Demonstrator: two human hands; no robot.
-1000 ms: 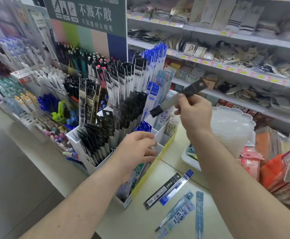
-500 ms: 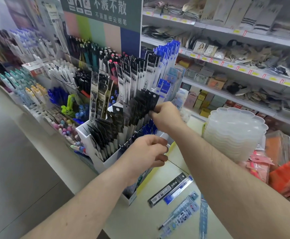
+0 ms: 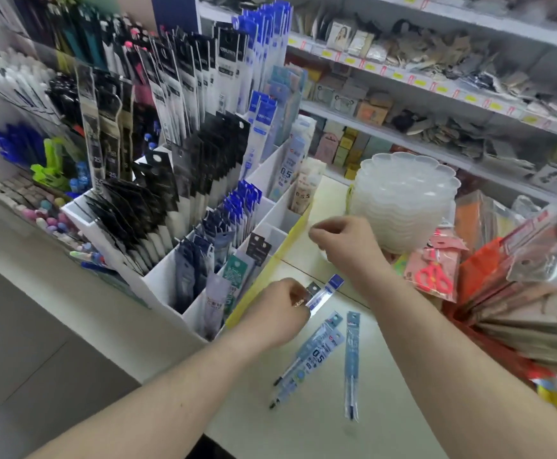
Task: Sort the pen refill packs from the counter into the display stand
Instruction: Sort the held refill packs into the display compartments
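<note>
Loose packs: three long, flat, clear-plastic pen refill packs with pale blue printed cards (image 3: 317, 354) lie on the cream counter top (image 3: 303, 425) nearest the person; two overlap, the third lies just beside them. All are within arm's reach of the stand, probably staged for sorting.
Left hand: the left hand (image 3: 278, 313) is curled, fingertips pinching the ends of two more packs at the counter, a dark-carded refill pack (image 3: 312, 289) and a blue-topped clear refill pack (image 3: 328, 289). Judged to be the pick-up for the next placement.
Right hand: the right hand (image 3: 345, 241) hovers above the counter beside the stand, thumb and forefinger closed together; whether anything is between them cannot be told.
Display stand: the white compartmented card display stand (image 3: 171, 283) stands at the counter edge. Packs stand upright with header cards up, so type reads at a glance.
Near compartments: dark blue-grey packs, a pale pack, one green-carded pack, one black-carded pack.
Middle compartments: black packs in a fanned row; blue-topped packs.
Far compartments: tall black and blue packs; "0.5" packs at the right.
Beyond: a stack of translucent scalloped plastic trays (image 3: 403, 200).
</note>
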